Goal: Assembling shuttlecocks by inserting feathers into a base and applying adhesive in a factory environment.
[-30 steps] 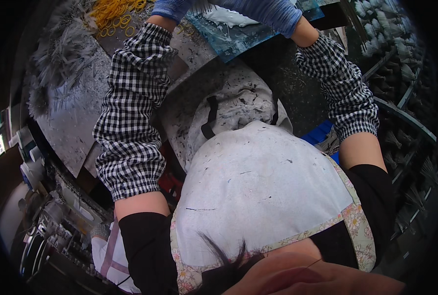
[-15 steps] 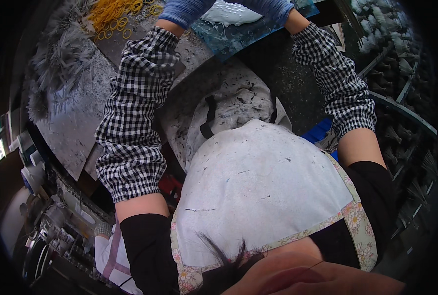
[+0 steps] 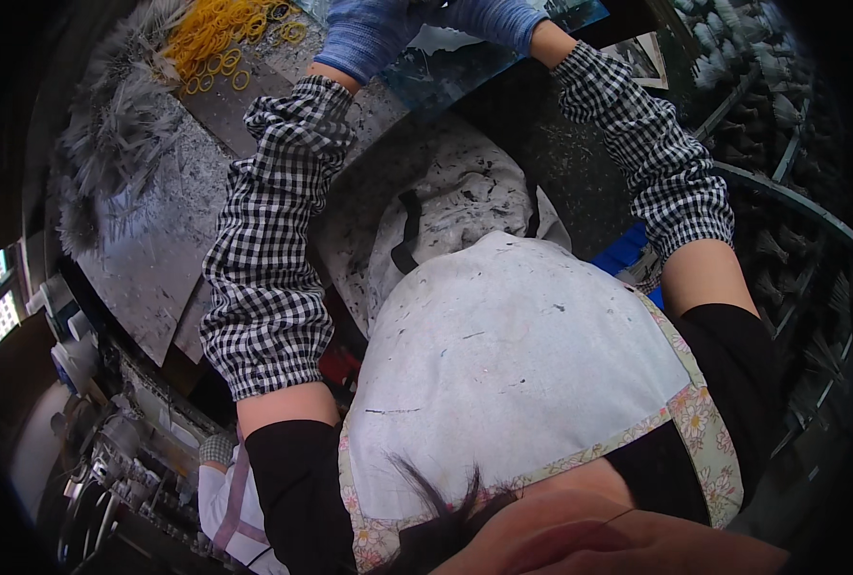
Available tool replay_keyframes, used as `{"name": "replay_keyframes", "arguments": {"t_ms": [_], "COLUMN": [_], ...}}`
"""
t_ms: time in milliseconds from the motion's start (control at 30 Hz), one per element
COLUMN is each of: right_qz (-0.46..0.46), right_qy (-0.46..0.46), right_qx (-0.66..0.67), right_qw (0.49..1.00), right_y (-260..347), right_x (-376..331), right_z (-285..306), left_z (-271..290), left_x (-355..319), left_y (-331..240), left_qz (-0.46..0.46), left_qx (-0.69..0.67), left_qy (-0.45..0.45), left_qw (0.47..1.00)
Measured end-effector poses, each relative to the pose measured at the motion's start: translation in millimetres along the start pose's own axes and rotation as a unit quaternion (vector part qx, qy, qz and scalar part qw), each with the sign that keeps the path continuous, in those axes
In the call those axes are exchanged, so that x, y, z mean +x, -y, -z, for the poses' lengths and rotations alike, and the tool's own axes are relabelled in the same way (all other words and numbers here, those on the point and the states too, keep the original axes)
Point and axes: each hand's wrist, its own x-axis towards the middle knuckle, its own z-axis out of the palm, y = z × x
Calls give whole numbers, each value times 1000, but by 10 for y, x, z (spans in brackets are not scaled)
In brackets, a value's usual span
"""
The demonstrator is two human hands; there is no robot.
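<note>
Both hands wear blue knit gloves and reach away from me to the picture's top edge, over a bluish sheet [image 3: 446, 81] on the worktable. My left hand [image 3: 369, 43] and my right hand [image 3: 489, 19] are close together, with a pale whitish piece [image 3: 438, 38] between them. Their fingers are cut off by the rim, so the grip is hidden. Black-and-white checked sleeve covers [image 3: 273, 249] wrap both forearms. A stained white apron [image 3: 513, 355] with a flowered border covers my front.
Yellow rubber bands [image 3: 220, 34] lie in a heap at the upper left. Grey feathers [image 3: 110, 153] spread over a dusty grey board [image 3: 158, 268] on the left. Dark feather bundles [image 3: 791, 105] line a rack at right. Something blue [image 3: 628, 254] sits under my right arm.
Both hands have moved further away toward the top edge and closer together; less of the gloves and the whitish piece shows now.
</note>
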Motion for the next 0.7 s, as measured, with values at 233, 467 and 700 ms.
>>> {"name": "replay_keyframes", "arguments": {"t_ms": [233, 467, 700], "right_qz": [-38, 77, -23], "right_qy": [16, -318, -206], "right_qx": [35, 128, 204], "right_qw": [999, 936, 957], "right_y": [42, 816, 1015], "right_x": [-201, -1527, -1868], "right_z": [141, 1240, 552], "left_z": [-53, 742, 614], "left_x": [-44, -764, -1529], "left_y": [-76, -107, -669], "left_qz": [101, 484, 406], "left_qx": [5, -764, -887], "left_qy": [10, -208, -198], "left_qw": [995, 372, 95]}}
